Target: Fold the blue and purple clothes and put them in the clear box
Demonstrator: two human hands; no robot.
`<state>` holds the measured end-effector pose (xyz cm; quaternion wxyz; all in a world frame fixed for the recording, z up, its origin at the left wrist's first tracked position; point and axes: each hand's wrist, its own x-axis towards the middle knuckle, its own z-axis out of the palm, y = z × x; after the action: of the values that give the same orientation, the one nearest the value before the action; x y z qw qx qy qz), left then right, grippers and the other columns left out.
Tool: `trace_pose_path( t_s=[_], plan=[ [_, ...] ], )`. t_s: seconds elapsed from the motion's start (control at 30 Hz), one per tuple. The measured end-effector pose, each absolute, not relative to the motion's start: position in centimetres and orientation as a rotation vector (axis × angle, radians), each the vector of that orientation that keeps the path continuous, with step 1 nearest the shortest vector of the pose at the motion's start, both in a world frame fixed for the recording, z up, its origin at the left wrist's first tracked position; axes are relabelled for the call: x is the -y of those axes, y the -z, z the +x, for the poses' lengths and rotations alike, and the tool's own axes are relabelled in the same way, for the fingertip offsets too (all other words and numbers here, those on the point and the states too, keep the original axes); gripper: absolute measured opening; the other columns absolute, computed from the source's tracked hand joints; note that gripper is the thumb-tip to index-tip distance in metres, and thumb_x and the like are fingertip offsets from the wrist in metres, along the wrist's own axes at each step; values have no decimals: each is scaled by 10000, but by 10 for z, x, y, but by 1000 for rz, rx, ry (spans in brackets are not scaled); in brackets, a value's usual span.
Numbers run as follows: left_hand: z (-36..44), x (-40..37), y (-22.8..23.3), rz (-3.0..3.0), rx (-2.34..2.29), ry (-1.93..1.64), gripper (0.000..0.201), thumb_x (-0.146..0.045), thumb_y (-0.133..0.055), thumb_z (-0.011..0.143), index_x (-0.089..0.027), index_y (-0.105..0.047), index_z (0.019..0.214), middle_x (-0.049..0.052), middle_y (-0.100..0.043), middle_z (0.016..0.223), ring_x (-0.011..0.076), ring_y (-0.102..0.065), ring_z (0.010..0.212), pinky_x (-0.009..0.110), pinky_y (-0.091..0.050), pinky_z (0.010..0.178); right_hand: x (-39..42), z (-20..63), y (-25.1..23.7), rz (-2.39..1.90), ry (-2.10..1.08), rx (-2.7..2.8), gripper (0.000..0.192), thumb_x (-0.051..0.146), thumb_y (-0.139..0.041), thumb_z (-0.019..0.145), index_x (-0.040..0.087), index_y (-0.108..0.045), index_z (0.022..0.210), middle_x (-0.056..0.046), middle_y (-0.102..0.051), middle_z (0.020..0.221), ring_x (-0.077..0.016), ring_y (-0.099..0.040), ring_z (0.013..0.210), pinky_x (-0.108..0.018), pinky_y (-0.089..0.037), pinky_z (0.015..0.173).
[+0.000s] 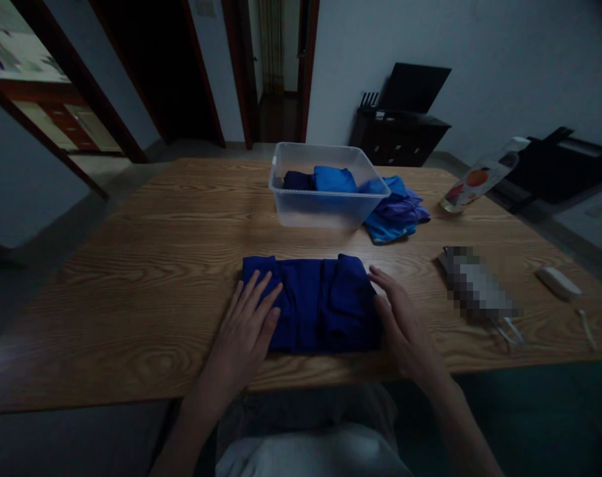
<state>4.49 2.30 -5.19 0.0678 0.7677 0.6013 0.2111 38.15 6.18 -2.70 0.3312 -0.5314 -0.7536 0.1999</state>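
Observation:
A dark blue garment [308, 301], folded into a wide rectangle, lies on the wooden table in front of me. My left hand [251, 321] rests flat on its left part, fingers spread. At the garment's right edge is my right hand [400, 321], its fingers stretched out and its thumb by the cloth. Whether the right fingertips press on the cloth I cannot tell. Beyond the garment stands a clear plastic bin [325, 209] with a folded bright blue cloth [333, 179] and a folded navy cloth [298, 181] inside.
A crumpled blue and purple cloth [397, 212] lies against the bin's right side. Further right are a tilted-looking bottle [479, 177], a blurred-out packet [477, 285] and a small white case [559, 283]. The wooden table's [146, 265] front edge runs close to me.

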Motion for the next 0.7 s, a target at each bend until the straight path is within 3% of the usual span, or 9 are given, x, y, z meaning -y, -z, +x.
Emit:
trace_pose_path(
  t_s=[0.07, 0.17, 0.23, 0.33, 0.43, 0.6, 0.7],
  plan=[
    [32, -25, 55, 2136, -1942, -744, 605, -483, -308, 1176, -194, -407, 1698, 83, -319, 1813, 256, -241, 1711, 550, -289, 1410, -78, 392, 47, -1537, -544, 1873, 586, 635, -399, 1133, 227, -595, 1506, -167, -558, 1640, -351, -451, 1586, -669, -310, 1337],
    [17, -30, 64, 1958, -2119, -768, 760, -615, -328, 1140, -87, -403, 1682, 196, -388, 1763, 333, -261, 1700, 577, -283, 1402, -94, 393, 66, -1535, -654, 1924, 633, 725, -398, 1093, 234, -670, 1387, -158, -590, 1614, -371, -432, 1597, -669, -246, 1361],
    [15, -34, 70, 1945, -2080, -741, 781, -664, -343, 1119, -91, -469, 1635, 215, -461, 1713, 364, -315, 1676, 590, -292, 1392, -97, 386, 66, -1494, -669, 1955, 612, 720, -424, 1085, 237, -668, 1371, -157, -626, 1568, -370, -494, 1545, -652, -291, 1343],
    [18, -41, 74, 1863, -2012, -817, 707, -687, -421, 1086, -140, -580, 1506, 212, -595, 1586, 370, -524, 1538, 576, -404, 1325, -93, 370, 57, -1549, -585, 1942, 641, 742, -518, 1031, 198, -669, 1337, -202, -720, 1361, -411, -631, 1340, -647, -457, 1187],
    [21, -46, 72, 1623, -2017, -898, 658, -726, -540, 1019, -166, -625, 1355, 205, -704, 1392, 386, -661, 1356, 593, -492, 1222, -90, 355, 49, -1681, -468, 1887, 660, 751, -590, 962, 185, -673, 1290, -207, -750, 1198, -448, -666, 1212, -655, -476, 1086],
    [23, -53, 69, 1275, -1821, -1023, 788, -670, -778, 863, -193, -490, 1420, 201, -692, 1415, 344, -696, 1320, 542, -524, 1194, -96, 345, 40, -1598, -824, 1775, 571, 639, -688, 913, 207, -587, 1272, -143, -741, 1176, -348, -720, 1034, -472, -551, 902],
    [23, -63, 55, 1243, -1648, -1128, 891, -556, -866, 768, -190, -469, 1476, 200, -629, 1536, 322, -640, 1416, 506, -475, 1262, -106, 349, 30, -1459, -986, 1735, 428, 550, -749, 876, 230, -598, 1117, -70, -723, 1020, -271, -694, 898, -374, -546, 779]
  ],
)
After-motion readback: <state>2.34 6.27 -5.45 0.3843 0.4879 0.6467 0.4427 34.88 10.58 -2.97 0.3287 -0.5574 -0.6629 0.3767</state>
